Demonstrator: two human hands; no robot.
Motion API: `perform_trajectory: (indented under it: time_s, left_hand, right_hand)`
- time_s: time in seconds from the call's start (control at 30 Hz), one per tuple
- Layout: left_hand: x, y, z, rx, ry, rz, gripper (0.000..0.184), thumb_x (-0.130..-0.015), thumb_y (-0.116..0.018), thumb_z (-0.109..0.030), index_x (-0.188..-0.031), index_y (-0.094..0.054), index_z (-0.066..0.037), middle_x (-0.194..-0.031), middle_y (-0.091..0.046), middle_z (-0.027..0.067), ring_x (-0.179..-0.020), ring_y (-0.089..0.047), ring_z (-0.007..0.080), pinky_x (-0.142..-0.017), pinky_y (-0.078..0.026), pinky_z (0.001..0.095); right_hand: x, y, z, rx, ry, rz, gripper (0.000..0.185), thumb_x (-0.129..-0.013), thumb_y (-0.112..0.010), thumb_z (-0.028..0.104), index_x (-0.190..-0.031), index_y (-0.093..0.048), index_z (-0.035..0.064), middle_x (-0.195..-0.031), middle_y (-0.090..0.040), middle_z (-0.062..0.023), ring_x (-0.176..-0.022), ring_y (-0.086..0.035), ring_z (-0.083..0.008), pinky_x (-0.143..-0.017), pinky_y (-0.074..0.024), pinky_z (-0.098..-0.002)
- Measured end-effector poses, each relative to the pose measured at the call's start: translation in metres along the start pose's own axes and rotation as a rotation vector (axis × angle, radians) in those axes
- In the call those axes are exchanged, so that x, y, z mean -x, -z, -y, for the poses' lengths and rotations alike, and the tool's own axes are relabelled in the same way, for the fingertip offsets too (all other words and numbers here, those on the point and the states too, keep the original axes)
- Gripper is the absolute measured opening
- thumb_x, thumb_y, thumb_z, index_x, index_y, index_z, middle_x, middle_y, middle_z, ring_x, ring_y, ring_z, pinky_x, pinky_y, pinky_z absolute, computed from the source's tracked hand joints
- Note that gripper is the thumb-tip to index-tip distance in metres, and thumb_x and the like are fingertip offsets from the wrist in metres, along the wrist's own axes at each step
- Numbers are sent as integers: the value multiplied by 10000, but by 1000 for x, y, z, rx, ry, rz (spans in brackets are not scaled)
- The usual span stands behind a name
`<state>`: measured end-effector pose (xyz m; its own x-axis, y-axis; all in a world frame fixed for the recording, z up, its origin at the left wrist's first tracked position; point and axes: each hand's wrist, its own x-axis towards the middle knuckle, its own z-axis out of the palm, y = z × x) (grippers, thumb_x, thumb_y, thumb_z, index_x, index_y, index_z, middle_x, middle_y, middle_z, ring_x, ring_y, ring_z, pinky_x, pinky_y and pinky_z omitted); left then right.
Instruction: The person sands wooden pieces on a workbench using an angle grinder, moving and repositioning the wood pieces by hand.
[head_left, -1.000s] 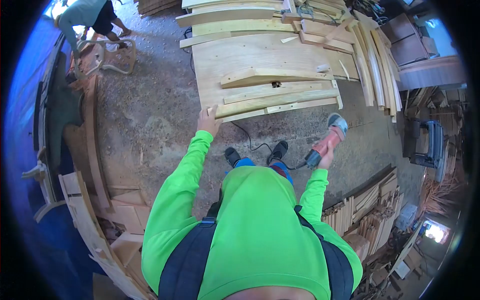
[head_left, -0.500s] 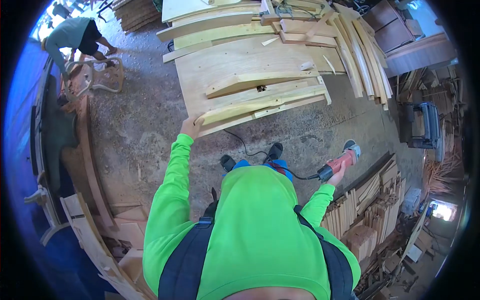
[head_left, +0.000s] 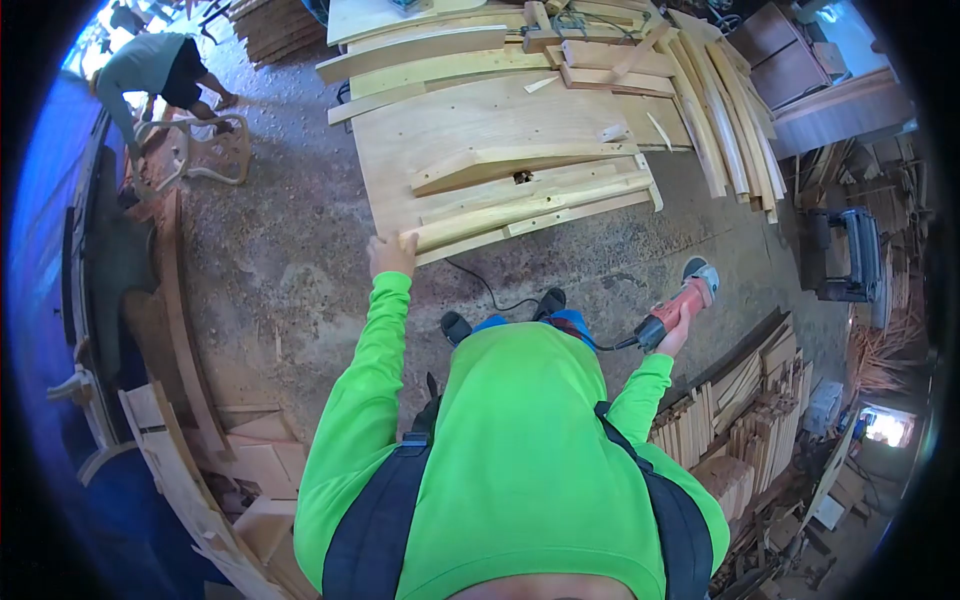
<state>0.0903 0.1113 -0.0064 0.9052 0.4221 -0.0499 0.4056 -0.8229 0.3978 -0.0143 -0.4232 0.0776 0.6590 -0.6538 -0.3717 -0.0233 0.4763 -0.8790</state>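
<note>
One pale wooden rail (head_left: 520, 213) lies ahead of us, its long axis running side to side along the near edge of the worktop (head_left: 385, 150) and slanting slightly away towards the right; our left hand (head_left: 391, 256) is the nearer, right at its left end. We have that hand's fingers closed over the end by the near left corner, though we cannot tell how firmly. Our right hand (head_left: 676, 333) is wrapped around the body of a red angle grinder (head_left: 687, 300), well apart from the rail and out past the near right corner, with the disc end pointing forward and a little right. From the grinder's rear, the cord (head_left: 604, 347) runs left towards our feet. Just beyond the rail we see a thicker, angled piece of wood (head_left: 520, 160), roughly alongside it, and a short cross strip (head_left: 650, 186) by the worktop's right edge. Further out, long boards (head_left: 440, 76) lie across the far part, and curved lengths (head_left: 715, 120) fan out past the far right corner. Off to our left, another person (head_left: 150, 65) bends over a wooden frame (head_left: 243, 150).
</note>
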Motion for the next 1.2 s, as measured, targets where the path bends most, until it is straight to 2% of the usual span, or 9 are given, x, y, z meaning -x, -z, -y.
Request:
perform_trajectory:
  time_s: [0.13, 0.23, 0.47, 0.57, 0.63, 0.73, 0.93, 1.07, 1.2]
  left_hand:
    - [19, -11, 3, 16, -309, -149, 558, -773, -741, -479, -1215, -624, -160, -1201, -549, 159, -1138, -506, 335, -914, -463, 473]
    - [13, -4, 1, -170, -350, -134, 628, -729, -768, -508, -1220, -615, -146, -1153, -595, 148, -1091, -547, 307, -872, -468, 457]
    - [-13, 1, -52, -414, -410, 230, 806, -723, -720, -649, -1126, -605, 39, -1027, -675, 150, -982, -637, 319, -868, -495, 400]
    - [-22, 16, -55, -342, -381, 460, 787, -711, -732, -638, -1102, -603, 33, -1044, -680, 188, -984, -654, 360, -868, -515, 450]
    - [-14, 10, -40, -184, -650, 329, 751, -722, -738, -592, -1122, -592, 26, -1075, -672, 236, -995, -655, 392, -877, -516, 494]
    - [-11, 34, -74, -324, -628, 726, 726, -743, -732, -551, -1200, -575, -7, -1079, -664, 261, -1020, -642, 399, -887, -513, 481]
    - [6, -50, -113, -9, -651, 699, 714, -755, -731, -526, -1208, -578, 5, -1061, -666, 271, -990, -643, 427, -870, -521, 476]
    - [20, -25, -135, 48, -497, 661, 756, -764, -720, -579, -1203, -579, 19, -1044, -660, 271, -1005, -636, 418, -884, -505, 480]
    - [11, 15, -145, -113, -632, 632, 721, -786, -708, -550, -1253, -554, -24, -1087, -654, 265, -1016, -631, 419, -880, -506, 483]
  right_hand:
    - [-6, -9, 1, -4, 21, 20, 519, -913, -623, 425, -1052, -565, -71, -873, -628, -158, -723, -643, -285, -687, -555, -379]
    - [0, -18, 13, 10, -21, 69, 511, -903, -640, 416, -1038, -572, -72, -861, -633, -152, -723, -647, -283, -684, -557, -382]
    - [-6, -13, 17, -6, 50, 74, 514, -895, -655, 407, -1033, -584, -82, -847, -649, -161, -715, -667, -285, -655, -558, -375]
    - [5, -7, 23, -11, 79, 52, 515, -900, -645, 409, -1034, -586, -85, -837, -651, -164, -691, -669, -286, -633, -558, -370]
    - [9, 2, 26, -1, 107, 9, 518, -905, -635, 414, -1034, -586, -86, -831, -652, -164, -675, -668, -285, -614, -557, -369]
    - [20, 8, 31, -41, 120, -47, 531, -892, -633, 451, -1061, -553, -46, -825, -648, -159, -660, -662, -273, -585, -559, -367]
    - [28, 14, 29, -148, 129, -127, 516, -896, -634, 426, -1035, -557, -64, -818, -638, -167, -643, -657, -284, -567, -549, -375]
    - [21, 16, 31, -176, 114, -160, 514, -893, -647, 425, -1035, -557, -60, -819, -634, -164, -652, -656, -283, -574, -551, -377]
    - [-13, 17, 32, -212, 100, -196, 508, -895, -649, 433, -1023, -564, -52, -834, -636, -154, -662, -653, -278, -586, -555, -377]
